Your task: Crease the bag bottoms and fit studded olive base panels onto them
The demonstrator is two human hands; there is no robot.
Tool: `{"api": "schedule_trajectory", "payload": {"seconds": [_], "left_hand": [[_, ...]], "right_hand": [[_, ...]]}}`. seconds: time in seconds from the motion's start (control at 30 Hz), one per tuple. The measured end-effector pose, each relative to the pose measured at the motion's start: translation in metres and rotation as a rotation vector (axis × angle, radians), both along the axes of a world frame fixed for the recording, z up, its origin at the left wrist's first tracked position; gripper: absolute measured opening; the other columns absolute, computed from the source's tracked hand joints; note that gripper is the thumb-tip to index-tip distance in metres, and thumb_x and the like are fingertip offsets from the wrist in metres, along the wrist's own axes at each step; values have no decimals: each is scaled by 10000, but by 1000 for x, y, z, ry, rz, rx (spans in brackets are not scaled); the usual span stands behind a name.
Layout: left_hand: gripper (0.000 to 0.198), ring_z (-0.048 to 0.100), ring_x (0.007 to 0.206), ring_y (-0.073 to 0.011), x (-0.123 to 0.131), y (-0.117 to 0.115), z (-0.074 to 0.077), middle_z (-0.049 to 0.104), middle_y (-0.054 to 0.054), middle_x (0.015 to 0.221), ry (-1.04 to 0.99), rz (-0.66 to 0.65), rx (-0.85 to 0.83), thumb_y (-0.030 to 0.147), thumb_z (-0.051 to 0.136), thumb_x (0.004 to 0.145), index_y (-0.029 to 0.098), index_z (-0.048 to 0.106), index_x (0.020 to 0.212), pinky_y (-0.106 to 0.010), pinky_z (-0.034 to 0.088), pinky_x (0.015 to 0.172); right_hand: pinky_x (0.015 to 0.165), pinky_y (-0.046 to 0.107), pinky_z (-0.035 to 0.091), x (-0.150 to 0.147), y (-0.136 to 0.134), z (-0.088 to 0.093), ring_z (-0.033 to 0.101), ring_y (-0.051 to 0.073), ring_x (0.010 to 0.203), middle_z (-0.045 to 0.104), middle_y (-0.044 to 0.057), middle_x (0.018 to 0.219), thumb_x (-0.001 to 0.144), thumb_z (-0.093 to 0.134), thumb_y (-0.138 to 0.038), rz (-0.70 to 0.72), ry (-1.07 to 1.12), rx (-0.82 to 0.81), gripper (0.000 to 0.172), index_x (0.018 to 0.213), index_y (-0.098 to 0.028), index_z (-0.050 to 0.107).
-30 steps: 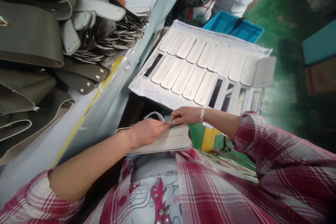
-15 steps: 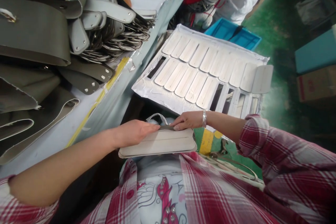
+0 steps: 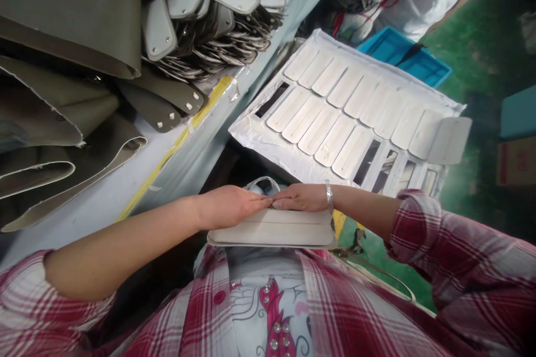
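A pale beige flat piece with rounded corners point(image 3: 276, 231) lies across my lap, close to my body. My left hand point(image 3: 228, 204) rests on its far left edge with fingers pressed flat together on it. My right hand point(image 3: 299, 198), a bracelet at the wrist, presses the far edge beside it, fingertips meeting those of the left hand. A small clear loop point(image 3: 268, 181) sticks up just behind my fingers.
A white sheet point(image 3: 259, 136) carrying rows of pale oblong pieces, with some slots bare, stands in front of me. At left, a grey table point(image 3: 138, 162) holds heaps of olive-grey leather parts point(image 3: 75, 39) and riveted tabs point(image 3: 201, 17). A blue crate point(image 3: 402, 53) sits on the green floor.
Both hands have shifted from pinching at the middle of the far edge to pressing along it. The piece has turned flatter and slid a little to the right. The camera has tilted.
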State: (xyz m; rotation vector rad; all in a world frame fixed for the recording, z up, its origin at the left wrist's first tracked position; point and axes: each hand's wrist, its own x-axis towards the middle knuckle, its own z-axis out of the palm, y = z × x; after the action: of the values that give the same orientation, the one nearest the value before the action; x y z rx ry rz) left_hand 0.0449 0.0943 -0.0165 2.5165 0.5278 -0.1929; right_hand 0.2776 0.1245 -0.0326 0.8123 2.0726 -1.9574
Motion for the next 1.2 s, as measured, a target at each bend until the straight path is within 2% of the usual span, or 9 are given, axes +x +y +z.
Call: {"api": "schedule_trajectory", "payload": {"seconds": [0.23,0.37,0.5,0.67,0.77,0.97,1.07,1.13,1.2], "left_hand": [[440,510,1163,-154,-45,0,1,505,-88,1313,-55,66,-17,80,402,864,141,422,1299,-281,421,986],[448,511,1163,-163,-51,-3,0,495,-91,1322,-35,77,9,83,421,871,140,404,1315,-300,436,980],[404,519,1154,-168,-57,-9,3,523,-97,1292,-22,116,71,105,424,883,143,443,1285,-311,444,972],[399,555,1105,-188,-56,-20,14,538,-118,1271,117,183,199,75,436,852,127,496,1243,-335,479,927],[410,566,1088,-207,-43,-26,18,549,-136,1254,185,191,282,66,439,838,105,502,1241,-355,480,917],[465,549,1108,-222,-27,-35,19,549,-138,1252,215,223,379,17,398,789,83,517,1233,-372,454,942],[479,540,1117,-232,-25,-39,19,560,-130,1242,247,267,379,10,387,766,89,539,1214,-381,445,949],[478,523,1135,-252,-19,-44,23,569,-137,1226,257,333,384,15,381,760,85,545,1203,-421,422,969],[486,481,1178,-259,-6,-52,29,543,-147,1256,203,387,385,23,372,768,75,511,1230,-453,381,1005]], "right_hand": [[1008,278,347,-26,3,-12,506,170,1146,542,-8,1263,912,418,-378,38,33,5,408,1278,-230,520],[1000,288,356,-44,3,-15,523,174,1121,568,1,1229,917,408,-380,51,65,45,391,1247,-227,550],[944,290,397,-68,4,-16,566,189,1045,618,50,1145,930,380,-344,92,103,130,379,1169,-157,606],[970,312,370,-84,9,-12,538,210,1095,574,89,1214,938,374,-339,156,62,201,402,1240,-141,550],[984,326,359,-66,10,-8,525,214,1115,552,82,1247,939,363,-353,156,64,211,419,1280,-162,515],[990,309,370,14,3,-7,522,228,1126,526,73,1281,917,363,-455,95,-13,182,503,1283,-146,518],[974,321,400,41,1,-8,549,228,1092,545,45,1260,908,367,-482,50,-69,198,496,1269,-188,536],[963,343,418,52,-3,-5,560,234,1076,563,35,1239,902,392,-443,22,-109,278,444,1240,-211,563],[991,371,401,61,-14,3,523,243,1127,536,48,1270,891,425,-384,-68,-104,440,415,1240,-205,561]]}}
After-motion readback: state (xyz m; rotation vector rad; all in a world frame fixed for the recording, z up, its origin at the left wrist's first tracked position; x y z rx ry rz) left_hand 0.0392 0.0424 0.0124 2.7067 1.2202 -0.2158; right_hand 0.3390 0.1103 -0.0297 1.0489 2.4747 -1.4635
